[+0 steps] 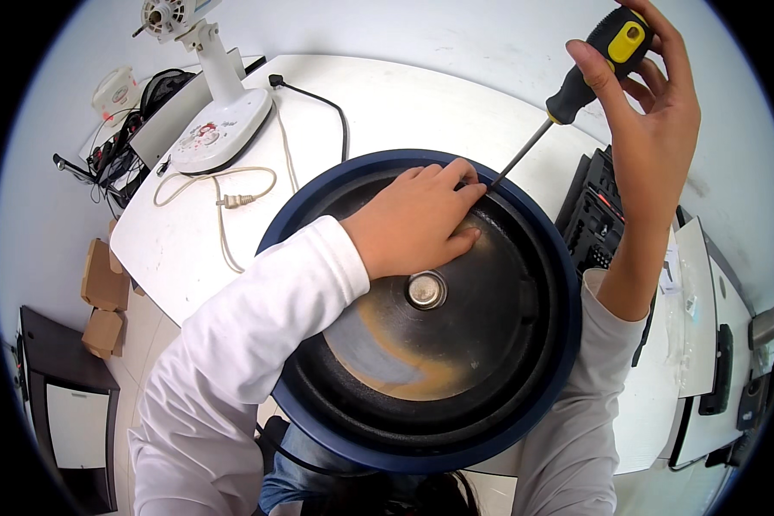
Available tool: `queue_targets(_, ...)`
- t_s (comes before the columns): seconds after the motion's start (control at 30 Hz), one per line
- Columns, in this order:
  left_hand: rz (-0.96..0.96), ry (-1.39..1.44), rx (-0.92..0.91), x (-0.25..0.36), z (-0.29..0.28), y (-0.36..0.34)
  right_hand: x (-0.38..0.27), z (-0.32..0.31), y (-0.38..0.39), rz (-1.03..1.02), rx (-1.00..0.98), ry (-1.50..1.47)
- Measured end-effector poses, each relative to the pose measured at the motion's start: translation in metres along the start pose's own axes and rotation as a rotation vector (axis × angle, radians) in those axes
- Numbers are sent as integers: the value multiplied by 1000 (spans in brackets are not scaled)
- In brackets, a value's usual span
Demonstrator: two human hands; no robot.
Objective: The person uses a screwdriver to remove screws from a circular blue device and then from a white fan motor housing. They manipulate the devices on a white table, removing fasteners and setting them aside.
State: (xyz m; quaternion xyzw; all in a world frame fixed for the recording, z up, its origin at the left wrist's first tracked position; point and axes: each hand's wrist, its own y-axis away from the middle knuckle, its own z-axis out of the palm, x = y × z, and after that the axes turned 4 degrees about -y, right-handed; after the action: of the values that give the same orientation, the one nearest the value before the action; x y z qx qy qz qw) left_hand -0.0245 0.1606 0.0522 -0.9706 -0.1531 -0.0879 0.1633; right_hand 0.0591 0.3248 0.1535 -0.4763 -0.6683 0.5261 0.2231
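Note:
My right hand (649, 138) grips a black and yellow screwdriver (568, 90), held at a slant, with its metal shaft reaching down to the far right rim of a round electric pan (557, 335). The pan has a navy outer rim, a dark inside with brownish discoloured patches and a silver disc (426, 291) at its centre. My left hand (417, 219) lies over the pan's upper part, fingers bent onto the inner edge close by the screwdriver's tip, thumb apart on the dark surface.
A white table (370, 103) bears a white fan (219, 129) at back left, cables and a plug (232, 199). A black tool case (595, 232) lies right of the pan. Cardboard boxes (105, 279) and a dark cabinet (64, 387) stand at left.

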Motion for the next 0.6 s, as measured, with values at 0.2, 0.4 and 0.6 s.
queue_targets(0.2,-2,4,-1,1,0,-1,20,9,-1,0,83,-69)
queue_targets(0.4,-6,10,-4,1,-2,0,-36,8,-4,133,17,115)
queue_targets(0.6,3,3,3,1,0,-1,-65,5,-27,532,60,-25)
